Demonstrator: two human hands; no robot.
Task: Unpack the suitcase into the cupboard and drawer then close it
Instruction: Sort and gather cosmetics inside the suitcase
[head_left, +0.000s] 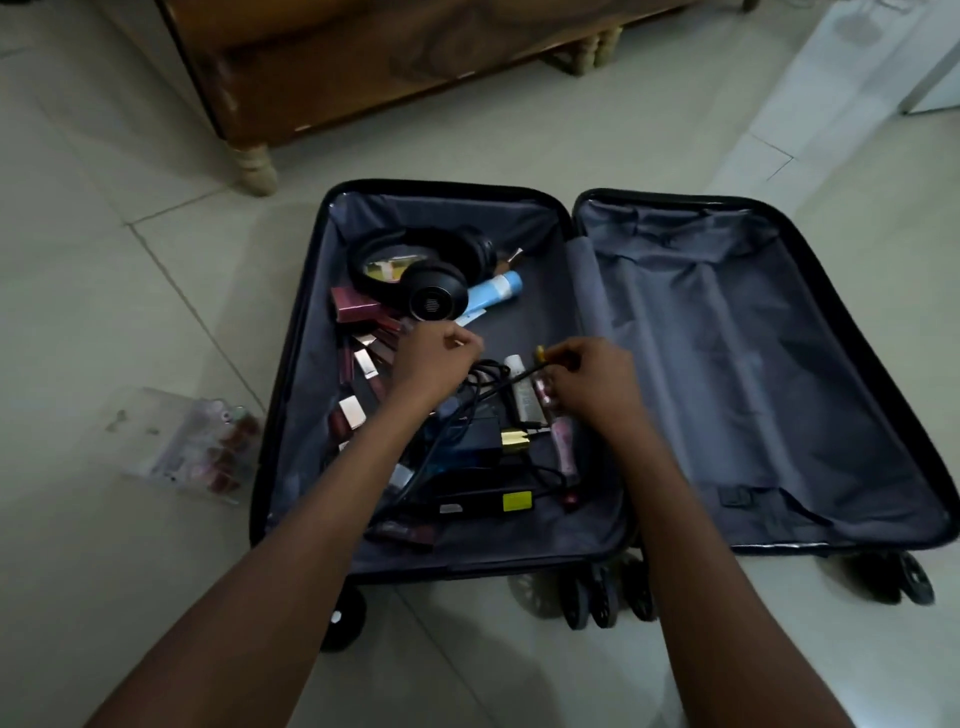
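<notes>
Suitcase (810, 395) lying wide open on pale floor tiles (104, 312), both halves flat, wheels toward the person; both hands reaching into the left half, right half beyond the right hand showing only grey lining.

Left hand (434, 358) with fingers curled, pinching some small pale thing at the fingertips, too small to name; hovering just above a scatter of maroon and rose-gold cosmetic boxes (363, 364), which spread out to its left and under the wrist.

Right hand (592, 384) also curled, holding a small gold-capped item (541, 354) between thumb and fingers; close beside its knuckles a white bottle (522, 395) and a pink tube (563, 447).

Between the two hands a black cable (488, 374), looping down to a black charger block (483, 501) with a yellow label, nearer the person than both hands.

Farther than the left hand, black headphones (426, 275); just right of them a light blue tube (498, 291).

Outside the case, well left of the left forearm, a clear plastic organiser (187, 441) on the tiles; far ahead of both hands, wooden furniture (332, 67) on turned legs.
</notes>
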